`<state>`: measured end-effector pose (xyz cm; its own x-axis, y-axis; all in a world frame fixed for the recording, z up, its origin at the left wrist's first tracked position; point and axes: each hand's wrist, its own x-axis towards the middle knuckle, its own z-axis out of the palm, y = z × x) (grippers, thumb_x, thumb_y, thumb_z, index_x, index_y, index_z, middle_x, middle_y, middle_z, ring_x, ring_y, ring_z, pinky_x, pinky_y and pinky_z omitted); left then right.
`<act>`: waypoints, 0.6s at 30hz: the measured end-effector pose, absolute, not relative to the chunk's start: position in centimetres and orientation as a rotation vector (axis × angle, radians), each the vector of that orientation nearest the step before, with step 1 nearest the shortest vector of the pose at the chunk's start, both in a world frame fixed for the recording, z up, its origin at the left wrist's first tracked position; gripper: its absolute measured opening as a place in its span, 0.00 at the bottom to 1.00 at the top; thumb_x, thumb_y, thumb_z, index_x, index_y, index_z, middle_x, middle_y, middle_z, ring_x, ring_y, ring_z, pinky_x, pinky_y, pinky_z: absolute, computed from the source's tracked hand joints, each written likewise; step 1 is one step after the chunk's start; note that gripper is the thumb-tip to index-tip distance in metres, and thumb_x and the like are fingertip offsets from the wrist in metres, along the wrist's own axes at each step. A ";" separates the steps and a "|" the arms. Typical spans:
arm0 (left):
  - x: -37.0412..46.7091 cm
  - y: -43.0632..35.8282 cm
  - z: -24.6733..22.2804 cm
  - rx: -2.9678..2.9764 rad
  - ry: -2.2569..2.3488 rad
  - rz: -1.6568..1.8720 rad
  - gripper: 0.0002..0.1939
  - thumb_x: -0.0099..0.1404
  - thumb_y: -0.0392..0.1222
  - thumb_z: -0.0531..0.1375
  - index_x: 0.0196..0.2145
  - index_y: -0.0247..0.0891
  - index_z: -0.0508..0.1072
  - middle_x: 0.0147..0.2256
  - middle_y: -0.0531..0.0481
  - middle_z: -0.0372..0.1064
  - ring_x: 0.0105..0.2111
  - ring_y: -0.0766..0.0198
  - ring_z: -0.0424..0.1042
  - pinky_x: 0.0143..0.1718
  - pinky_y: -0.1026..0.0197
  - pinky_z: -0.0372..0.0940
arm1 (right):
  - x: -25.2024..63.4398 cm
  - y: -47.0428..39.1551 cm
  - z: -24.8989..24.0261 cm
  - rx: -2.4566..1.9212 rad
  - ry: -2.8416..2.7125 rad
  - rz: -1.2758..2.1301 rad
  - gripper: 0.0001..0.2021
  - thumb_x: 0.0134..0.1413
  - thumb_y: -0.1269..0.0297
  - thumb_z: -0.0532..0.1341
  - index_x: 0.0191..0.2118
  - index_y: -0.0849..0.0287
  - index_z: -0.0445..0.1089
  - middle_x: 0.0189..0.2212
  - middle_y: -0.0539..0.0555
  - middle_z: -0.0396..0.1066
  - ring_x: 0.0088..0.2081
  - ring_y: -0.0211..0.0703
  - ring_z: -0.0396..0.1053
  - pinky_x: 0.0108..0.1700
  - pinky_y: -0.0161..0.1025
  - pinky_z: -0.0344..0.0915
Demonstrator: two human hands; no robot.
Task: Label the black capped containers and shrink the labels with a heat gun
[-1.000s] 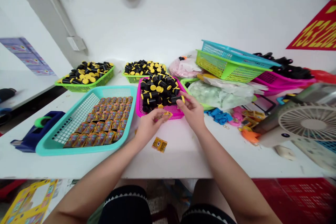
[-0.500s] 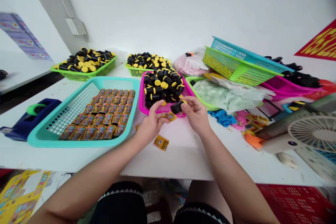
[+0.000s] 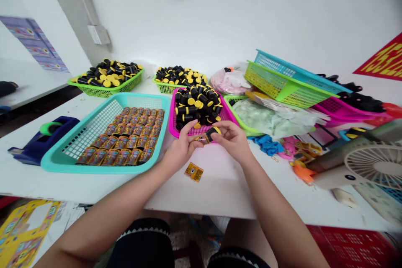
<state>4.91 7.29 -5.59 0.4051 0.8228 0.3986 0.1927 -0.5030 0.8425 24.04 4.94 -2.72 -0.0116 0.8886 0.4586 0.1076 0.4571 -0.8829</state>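
Between both hands, in front of the pink basket [image 3: 172, 123], is a small black canister with a yellow lid [image 3: 214, 132]. My right hand [image 3: 234, 140] grips the canister by its lidded end. My left hand [image 3: 182, 148] pinches a yellow printed label [image 3: 201, 138] against the canister's other end. Another yellow label [image 3: 194, 171] lies on the white table just below my hands. The pink basket is heaped with black canisters [image 3: 197, 102] with yellow lids. To the left, a turquoise basket [image 3: 50, 163] holds rows of labelled canisters [image 3: 127, 138].
Two green baskets [image 3: 106, 90] [image 3: 166, 88] of canisters stand at the back. A blue tape dispenser [image 3: 52, 140] sits at the left. On the right are stacked baskets [image 3: 289, 83], plastic bags [image 3: 270, 115], blue pieces [image 3: 266, 144] and a fan [image 3: 377, 163].
The canister and the label, apart before, are now together between my hands. My right hand has tilted the canister towards my left hand. The whole view has shifted slightly.
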 end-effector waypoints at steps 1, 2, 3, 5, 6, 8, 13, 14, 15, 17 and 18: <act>5.0 7.2 -5.7 1.910 0.795 1.108 0.33 0.64 0.42 0.60 0.62 0.41 0.49 0.38 0.47 0.77 0.36 0.59 0.77 0.36 0.60 0.70 | 24.1 4.9 -2.7 -0.925 -1.497 0.779 0.16 0.46 0.58 0.70 0.40 0.55 0.70 0.27 0.48 0.70 0.28 0.34 0.68 0.30 0.34 0.67; 5.2 7.2 -5.7 1.879 0.707 1.115 0.35 0.63 0.42 0.61 0.62 0.41 0.47 0.38 0.46 0.76 0.35 0.61 0.77 0.34 0.62 0.70 | 24.2 4.9 -2.7 -0.920 -1.530 0.764 0.16 0.44 0.59 0.70 0.40 0.55 0.70 0.29 0.49 0.71 0.29 0.35 0.68 0.31 0.34 0.67; 5.4 7.1 -5.7 1.843 0.619 1.123 0.38 0.62 0.41 0.61 0.63 0.41 0.44 0.37 0.47 0.76 0.33 0.63 0.76 0.31 0.65 0.69 | 24.2 4.8 -2.7 -0.909 -1.565 0.744 0.17 0.43 0.59 0.71 0.40 0.55 0.71 0.31 0.50 0.71 0.30 0.35 0.68 0.32 0.35 0.68; 5.7 6.9 -5.6 1.769 0.504 1.139 0.41 0.61 0.39 0.62 0.63 0.42 0.40 0.35 0.49 0.75 0.30 0.67 0.74 0.30 0.67 0.67 | 24.2 4.7 -2.6 -0.887 -1.639 0.712 0.16 0.42 0.60 0.71 0.39 0.55 0.72 0.37 0.52 0.72 0.33 0.36 0.69 0.35 0.36 0.69; 5.8 6.8 -5.5 1.738 0.483 1.143 0.42 0.61 0.38 0.63 0.63 0.42 0.39 0.33 0.50 0.74 0.29 0.68 0.73 0.31 0.67 0.66 | 24.2 4.6 -2.6 -0.882 -1.671 0.714 0.15 0.44 0.60 0.71 0.40 0.55 0.73 0.39 0.53 0.72 0.34 0.36 0.69 0.36 0.36 0.69; 5.9 6.7 -5.2 1.681 0.468 1.138 0.42 0.60 0.36 0.63 0.62 0.42 0.40 0.32 0.52 0.73 0.29 0.69 0.72 0.32 0.67 0.66 | 24.2 4.4 -2.6 -0.897 -1.688 0.776 0.15 0.48 0.60 0.68 0.43 0.55 0.73 0.41 0.54 0.73 0.36 0.37 0.71 0.38 0.37 0.70; 5.5 6.4 -4.8 1.564 0.361 0.974 0.34 0.63 0.38 0.61 0.59 0.42 0.44 0.31 0.52 0.72 0.28 0.70 0.71 0.30 0.67 0.64 | 24.5 4.1 -2.7 -0.868 -1.604 1.050 0.18 0.52 0.56 0.66 0.48 0.52 0.70 0.43 0.54 0.74 0.43 0.42 0.73 0.44 0.42 0.71; 5.4 6.3 -4.7 1.542 0.343 0.941 0.34 0.64 0.39 0.60 0.59 0.42 0.43 0.30 0.53 0.71 0.27 0.70 0.71 0.30 0.67 0.64 | 24.5 4.0 -2.8 -0.844 -1.617 1.067 0.17 0.52 0.55 0.66 0.47 0.52 0.71 0.44 0.55 0.74 0.44 0.43 0.73 0.46 0.43 0.71; 5.3 6.3 -4.7 1.513 0.329 0.924 0.34 0.64 0.40 0.60 0.59 0.43 0.43 0.29 0.53 0.71 0.26 0.69 0.71 0.30 0.67 0.65 | 24.5 4.0 -2.9 -0.827 -1.639 1.068 0.17 0.53 0.53 0.65 0.47 0.52 0.71 0.46 0.55 0.74 0.46 0.44 0.73 0.47 0.44 0.71; 5.4 6.1 -4.7 1.436 0.300 0.929 0.37 0.63 0.41 0.62 0.59 0.43 0.40 0.27 0.54 0.72 0.26 0.68 0.72 0.30 0.65 0.66 | 24.4 4.0 -3.2 -0.818 -1.707 1.040 0.17 0.57 0.50 0.60 0.48 0.51 0.69 0.50 0.56 0.72 0.50 0.46 0.70 0.50 0.47 0.69; 5.4 6.1 -4.6 1.393 0.289 0.944 0.40 0.63 0.42 0.62 0.60 0.44 0.38 0.27 0.54 0.73 0.26 0.67 0.73 0.30 0.64 0.67 | 24.3 4.0 -3.3 -0.807 -1.763 1.016 0.17 0.59 0.48 0.57 0.49 0.51 0.68 0.52 0.56 0.70 0.53 0.46 0.68 0.52 0.48 0.67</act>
<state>5.40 6.09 -4.64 0.6204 0.7043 0.3451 -0.3909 -0.1038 0.9146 24.29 4.00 -3.26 -0.3647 0.8472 0.3863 0.0906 0.4452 -0.8908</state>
